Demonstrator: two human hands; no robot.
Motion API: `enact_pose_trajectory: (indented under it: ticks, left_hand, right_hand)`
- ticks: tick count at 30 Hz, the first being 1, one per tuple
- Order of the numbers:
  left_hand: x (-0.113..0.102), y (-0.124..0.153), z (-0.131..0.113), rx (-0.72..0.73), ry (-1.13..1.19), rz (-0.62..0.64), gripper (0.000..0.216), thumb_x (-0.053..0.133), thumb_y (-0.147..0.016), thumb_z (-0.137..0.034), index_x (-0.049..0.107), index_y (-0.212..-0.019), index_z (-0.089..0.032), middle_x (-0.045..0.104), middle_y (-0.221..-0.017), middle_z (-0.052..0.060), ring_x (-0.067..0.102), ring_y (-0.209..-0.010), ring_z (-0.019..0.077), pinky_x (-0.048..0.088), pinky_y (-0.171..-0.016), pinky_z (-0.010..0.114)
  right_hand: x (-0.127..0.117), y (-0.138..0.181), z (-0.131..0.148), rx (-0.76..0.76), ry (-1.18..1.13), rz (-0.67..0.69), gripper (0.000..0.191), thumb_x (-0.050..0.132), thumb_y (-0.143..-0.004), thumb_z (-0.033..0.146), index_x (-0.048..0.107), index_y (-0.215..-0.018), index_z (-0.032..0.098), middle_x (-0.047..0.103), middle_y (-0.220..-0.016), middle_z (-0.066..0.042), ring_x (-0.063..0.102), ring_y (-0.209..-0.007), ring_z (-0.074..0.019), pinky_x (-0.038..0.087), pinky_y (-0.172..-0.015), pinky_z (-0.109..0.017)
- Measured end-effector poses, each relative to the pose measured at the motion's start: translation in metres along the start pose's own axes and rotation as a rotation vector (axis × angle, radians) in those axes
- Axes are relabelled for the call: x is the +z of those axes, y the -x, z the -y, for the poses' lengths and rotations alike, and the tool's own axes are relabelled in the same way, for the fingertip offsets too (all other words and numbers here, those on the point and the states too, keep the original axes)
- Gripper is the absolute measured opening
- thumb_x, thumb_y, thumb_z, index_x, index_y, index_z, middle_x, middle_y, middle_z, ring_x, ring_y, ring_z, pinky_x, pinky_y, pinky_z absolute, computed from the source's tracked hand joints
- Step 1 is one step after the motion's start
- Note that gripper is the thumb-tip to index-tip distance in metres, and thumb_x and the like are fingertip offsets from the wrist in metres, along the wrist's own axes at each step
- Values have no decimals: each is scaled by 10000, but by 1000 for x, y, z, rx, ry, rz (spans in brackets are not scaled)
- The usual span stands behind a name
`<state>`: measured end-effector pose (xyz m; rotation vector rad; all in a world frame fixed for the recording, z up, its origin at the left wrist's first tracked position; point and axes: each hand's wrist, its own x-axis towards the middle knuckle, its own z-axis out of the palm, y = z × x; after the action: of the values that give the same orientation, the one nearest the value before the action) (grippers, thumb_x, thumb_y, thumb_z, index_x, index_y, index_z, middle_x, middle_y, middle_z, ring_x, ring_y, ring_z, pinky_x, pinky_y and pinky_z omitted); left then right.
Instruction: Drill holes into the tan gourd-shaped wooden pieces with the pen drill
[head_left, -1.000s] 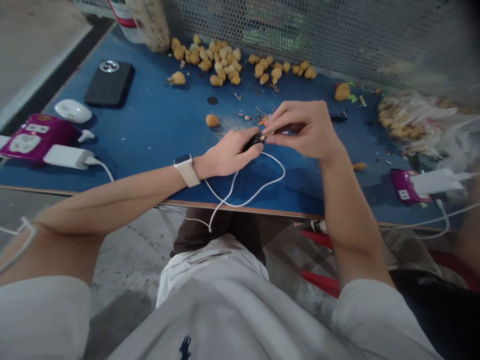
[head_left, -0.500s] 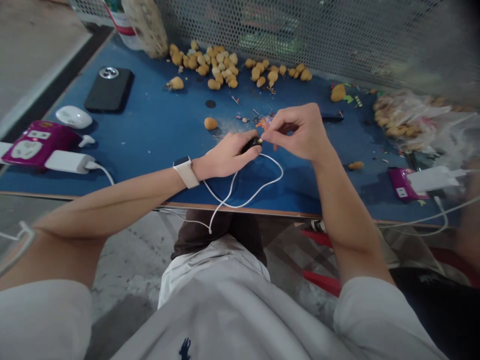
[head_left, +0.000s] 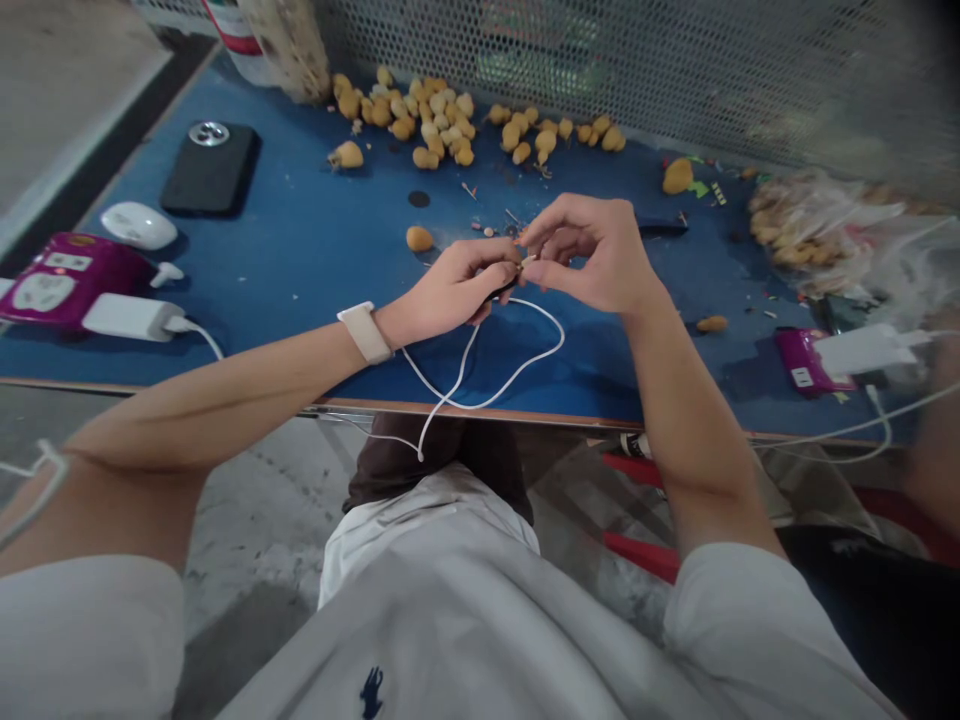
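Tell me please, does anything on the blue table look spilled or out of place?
Yes. Small scraps lie scattered just beyond the left grip, so the table looks littered. One yellow gourd-like piece sits alone near them, apart from the pile by the mesh panel.

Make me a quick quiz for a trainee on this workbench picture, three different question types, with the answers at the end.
1. Multiple choice: where on the table does the black phone lie?
A) right half
B) left half
C) dead centre

2. True or false: the left hand holds a small dark item.

3. Fill in the blank: the pale band is worn on the ____ wrist.

Key:
1. B
2. True
3. left
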<state>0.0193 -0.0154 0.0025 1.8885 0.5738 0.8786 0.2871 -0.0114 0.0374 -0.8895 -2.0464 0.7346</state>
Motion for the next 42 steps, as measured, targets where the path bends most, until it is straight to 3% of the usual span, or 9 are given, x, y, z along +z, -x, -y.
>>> enact_pose_trajectory:
  ticks: [8, 12, 17, 20, 24, 28, 31, 36, 42]
  left_hand:
    - [0, -5, -2, -17, 65, -6, 474, 855, -1312, -544, 751, -995, -208, 731, -876, 34, 670, -640, 139, 553, -586, 235]
    - [1, -4, -2, 12, 11, -12, 474, 899, -1297, -548, 760, -986, -218, 751, -888, 45, 673, -639, 151, 592, -603, 271]
    - [1, -3, -1, 11, -28, -13, 457, 918, -1280, -575, 790, -1017, -224, 766, -901, 63, 706, -678, 187, 627, -620, 310]
    - [0, -3, -2, -6, -37, -5, 457, 886, -1293, -583, 800, -1026, -222, 765, -902, 68, 720, -701, 195, 637, -640, 315]
    - [0, -3, -3, -6, -51, -20, 472, 885, -1288, -589, 791, -1009, -220, 775, -909, 68, 699, -674, 178, 619, -628, 299]
    - [1, -4, -1, 2, -35, 10, 450, 938, -1248, -581, 802, -1014, -221, 756, -854, 51, 678, -648, 173, 615, -615, 296]
    - [1, -5, 1, -3, -9, 16, 462, 929, -1246, -596, 799, -1005, -224, 757, -852, 58, 682, -661, 181, 612, -610, 301]
    - [-1, -4, 0, -16, 3, 13, 487, 907, -1248, -648, 799, -1014, -235, 770, -877, 64, 690, -676, 193, 607, -598, 311]
    - [-3, -4, -2, 2, -2, 22, 498, 900, -1256, -648, 798, -1003, -232, 788, -909, 84, 696, -682, 191, 618, -604, 313]
  right_hand:
    - [-10, -1, 8, -234, 53, 22, 32, 1018, -1028, 338, 1002, -1053, 327, 948, -1016, -17, 848, -735, -200, 650, -585, -350]
    - [-12, 0, 18, -155, 151, 42, 182, 1042, -996, 452, 921, -911, 346, 906, -956, -20, 765, -718, -218, 612, -610, -431]
    - [-8, 0, 18, -42, 206, 21, 422, 1084, -960, 739, 875, -926, 375, 868, -974, -34, 750, -778, -269, 621, -647, -471]
    - [-6, -1, 21, -57, 231, 37, 532, 1007, -1031, 808, 812, -835, 353, 804, -860, -32, 710, -755, -255, 615, -685, -475]
    - [-7, -1, 25, -80, 195, 68, 362, 968, -1076, 709, 914, -975, 365, 889, -1012, -38, 728, -753, -238, 574, -652, -467]
    - [-7, -1, 16, -36, 187, 42, 507, 1029, -1022, 782, 837, -836, 350, 813, -795, -19, 719, -716, -251, 646, -694, -463]
    - [-10, 1, 8, -25, 165, 37, 459, 1094, -975, 756, 884, -929, 350, 860, -862, -21, 758, -755, -251, 663, -693, -440]
    - [-10, 1, 11, -105, 219, 61, 551, 1001, -1091, 688, 781, -737, 327, 739, -693, -8, 692, -669, -225, 617, -699, -446]
    - [-6, -1, 21, -153, 208, 58, 264, 969, -1079, 608, 927, -1032, 352, 887, -936, -27, 767, -730, -244, 562, -637, -462]
